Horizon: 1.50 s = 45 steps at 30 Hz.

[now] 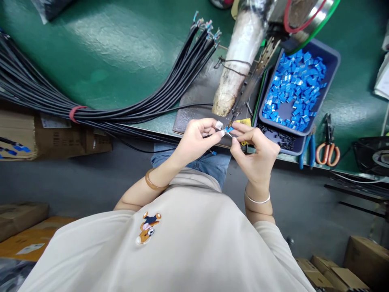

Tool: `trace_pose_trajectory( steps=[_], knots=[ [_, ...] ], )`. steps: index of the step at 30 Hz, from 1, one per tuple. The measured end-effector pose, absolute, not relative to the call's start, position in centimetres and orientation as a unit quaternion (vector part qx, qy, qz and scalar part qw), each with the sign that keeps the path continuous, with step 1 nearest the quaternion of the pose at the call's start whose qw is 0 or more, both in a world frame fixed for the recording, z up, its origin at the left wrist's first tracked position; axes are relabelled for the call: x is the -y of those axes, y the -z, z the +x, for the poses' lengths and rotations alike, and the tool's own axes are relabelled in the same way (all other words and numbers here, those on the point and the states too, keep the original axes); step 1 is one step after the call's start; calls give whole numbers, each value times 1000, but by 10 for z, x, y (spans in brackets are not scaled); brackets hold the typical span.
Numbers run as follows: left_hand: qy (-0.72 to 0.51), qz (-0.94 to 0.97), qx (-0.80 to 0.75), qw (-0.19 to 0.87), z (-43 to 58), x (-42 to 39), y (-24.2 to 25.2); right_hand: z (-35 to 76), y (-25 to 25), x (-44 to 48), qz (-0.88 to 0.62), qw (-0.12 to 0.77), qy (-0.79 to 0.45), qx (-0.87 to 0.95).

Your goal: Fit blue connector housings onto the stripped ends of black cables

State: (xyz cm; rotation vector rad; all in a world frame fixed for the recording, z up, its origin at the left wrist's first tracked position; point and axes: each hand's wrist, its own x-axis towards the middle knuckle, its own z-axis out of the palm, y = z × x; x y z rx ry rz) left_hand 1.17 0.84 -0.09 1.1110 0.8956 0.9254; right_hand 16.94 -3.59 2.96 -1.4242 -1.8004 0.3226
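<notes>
My left hand (pixel 199 138) is closed in a pinch around the end of a black cable, close under the tip of a hanging metal bar. A small blue connector (pixel 228 129) shows between the fingertips of both hands. My right hand (pixel 257 152) is pinched on a thin light wire (pixel 230 135) at the connector's side. The exact contact of wire and connector is too small to make out. Just above the hands ends a white wrapped tube (pixel 234 69), stained at its lower end.
A bundle of black cables (pixel 121 113), tied with a red band, lies to the left. On the right, a dark bin (pixel 336 61) holds many blue connectors. Orange-handled cutters (pixel 328 152) and blue-handled pliers (pixel 310 150) lie beside it on the green table (pixel 121 36).
</notes>
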Motion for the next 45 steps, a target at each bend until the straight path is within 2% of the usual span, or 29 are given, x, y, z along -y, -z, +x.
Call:
trace_pose_trajectory(
  steps=[7, 12, 15, 18, 21, 24, 33, 37, 41, 45],
  knots=[
    [-407, 476, -398, 670, 10, -7, 0, 169, -25, 39, -570, 413, -77, 707],
    [-405, 475, -392, 675, 7, -3, -2, 171, -24, 47, -580, 402, -162, 690],
    [-385, 487, -375, 689, 6, -1, -5, 174, -29, 54, -608, 419, -131, 661],
    [-381, 496, -357, 694, 5, 1, -6, 175, -33, 57, -598, 379, -71, 702],
    [-382, 508, -341, 692, 5, 3, -6, 173, -33, 56, -571, 315, -62, 755],
    [-390, 529, -344, 671, 4, 6, -5, 170, -30, 54, -585, 296, -76, 752],
    [-419, 547, -339, 641, 4, 11, -1, 167, -27, 56, -607, 313, -141, 716],
    [-444, 599, -363, 559, 5, 15, 2, 164, -29, 57, -611, 316, -194, 699],
    [-484, 642, -367, 467, 7, 20, 3, 164, -31, 58, -614, 378, -317, 616],
    [-495, 553, -347, 574, 8, 18, 6, 168, -32, 55, -586, 547, -260, 538]
  ],
)
